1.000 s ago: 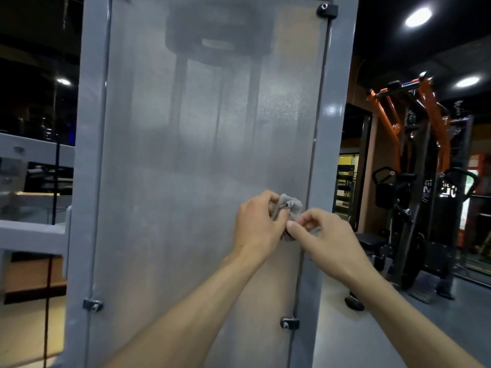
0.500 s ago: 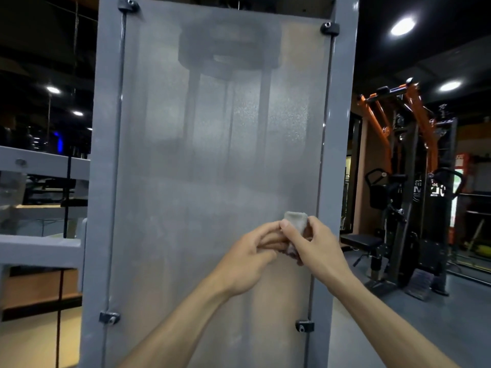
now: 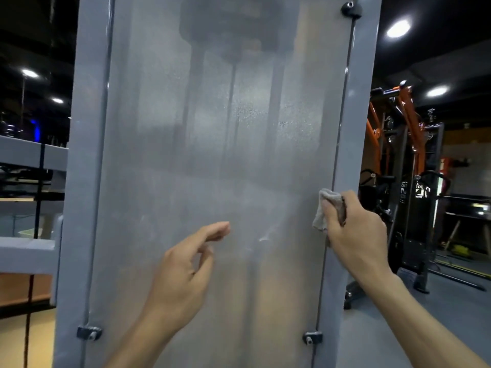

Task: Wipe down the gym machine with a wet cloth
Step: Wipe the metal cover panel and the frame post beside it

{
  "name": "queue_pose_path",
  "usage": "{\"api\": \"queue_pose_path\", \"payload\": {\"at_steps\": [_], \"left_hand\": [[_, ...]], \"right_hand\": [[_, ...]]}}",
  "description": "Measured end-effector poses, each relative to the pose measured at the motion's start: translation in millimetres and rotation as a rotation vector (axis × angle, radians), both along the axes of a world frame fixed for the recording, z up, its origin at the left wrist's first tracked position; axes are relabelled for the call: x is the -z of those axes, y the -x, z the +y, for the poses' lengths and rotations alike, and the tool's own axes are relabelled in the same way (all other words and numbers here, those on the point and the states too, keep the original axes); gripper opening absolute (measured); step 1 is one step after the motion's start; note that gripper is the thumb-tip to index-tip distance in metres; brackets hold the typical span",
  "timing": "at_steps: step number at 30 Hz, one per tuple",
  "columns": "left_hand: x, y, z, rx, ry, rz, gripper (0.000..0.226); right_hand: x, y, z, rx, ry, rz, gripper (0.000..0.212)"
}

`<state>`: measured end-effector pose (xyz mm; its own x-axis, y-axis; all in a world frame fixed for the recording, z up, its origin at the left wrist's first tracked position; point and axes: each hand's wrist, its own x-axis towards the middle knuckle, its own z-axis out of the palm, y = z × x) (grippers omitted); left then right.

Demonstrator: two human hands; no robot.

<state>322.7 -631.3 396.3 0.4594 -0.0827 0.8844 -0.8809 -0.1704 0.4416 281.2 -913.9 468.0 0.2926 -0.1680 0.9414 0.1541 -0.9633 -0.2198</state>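
A tall grey gym machine (image 3: 87, 155) fills the middle of the view, its frosted translucent panel (image 3: 212, 155) held between two painted uprights by small dark clips, one at 1 o'clock (image 3: 351, 8), one at 5 o'clock (image 3: 312, 338) and one at 7 o'clock (image 3: 89, 332). Through the panel only blurred dark shapes show: a wide block near 12 o'clock and thin vertical rods below it. The right hand (image 3: 356, 229) sits at 3 o'clock on the seam between panel and right upright, fingers curled round a bunched grey cloth (image 3: 328, 207) that it presses against the panel's edge. The left hand (image 3: 186, 272) hovers at 6 o'clock in front of the panel, fingers loosely extended and holding nothing; whether the fingertips touch the surface cannot be told. Behind the machine at 3 o'clock stands an orange and black weight station (image 3: 406, 160) with black handles and white lettering on its dark shroud, too broken and blurred to read. Round ceiling lights (image 3: 398, 28) glow at 2 o'clock, and more at 10 o'clock. At 9 o'clock pale grey horizontal beams (image 3: 29, 152) cross a dark background, with a thin dark cable hanging in front of them
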Motion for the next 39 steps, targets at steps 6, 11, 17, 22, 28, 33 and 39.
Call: {"api": "queue_pose_path", "payload": {"at_steps": [6,11,17,22,28,33,39], "left_hand": [[25,-6,45,-0.189,-0.004,-0.005,0.049],[41,-14,72,-0.224,0.018,0.011,0.055],[53,-26,92,-0.262,-0.002,-0.065,0.057],[63,-34,108,-0.269,-0.042,-0.043,0.054],[84,-43,126,-0.289,-0.027,0.013,0.052],[98,-44,126,-0.268,-0.019,0.056,0.049],[95,-41,134,-0.278,0.076,0.096,0.045]], "right_hand": [[3,-26,46,-0.038,-0.024,-0.069,0.017],[-1,-39,77,-0.057,0.122,-0.025,0.018],[-6,-10,19,0.064,0.072,-0.003,0.014],[-5,-26,58,0.047,0.104,-0.031,0.015],[-9,-53,121,-0.065,0.213,-0.058,0.014],[-9,-36,77,0.009,0.218,-0.029,0.018],[-8,-42,86,-0.006,0.13,-0.075,0.02]]}}
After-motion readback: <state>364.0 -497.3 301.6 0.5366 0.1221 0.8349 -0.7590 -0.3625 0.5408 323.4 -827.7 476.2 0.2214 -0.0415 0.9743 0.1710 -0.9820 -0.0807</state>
